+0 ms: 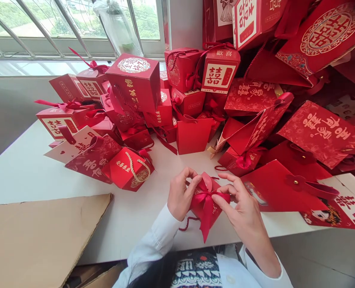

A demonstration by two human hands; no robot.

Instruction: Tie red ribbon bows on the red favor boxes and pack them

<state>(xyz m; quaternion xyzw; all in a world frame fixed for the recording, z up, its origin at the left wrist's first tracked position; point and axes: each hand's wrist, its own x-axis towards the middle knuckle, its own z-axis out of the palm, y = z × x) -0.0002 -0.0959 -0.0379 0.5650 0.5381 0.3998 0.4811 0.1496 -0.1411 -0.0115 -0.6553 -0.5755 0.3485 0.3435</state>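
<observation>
A small red gift box sits at the table's front edge, a red ribbon bow tied on top of it. My left hand is closed at the bow's left loop, thumb and curled fingers together beside the box. On the other side, my right hand pinches the right loop between thumb and forefinger, its other fingers bent above. The ribbon's tail hangs down the near face. A dark red twisted cord loops out at the box's lower left. Part of the box is hidden by the hands and ribbon.
Red gift boxes are heaped along the back of the white table. A box with a gold cord stands left. Red gift bags crowd the right. A cardboard sheet covers the front left; a barred window is behind.
</observation>
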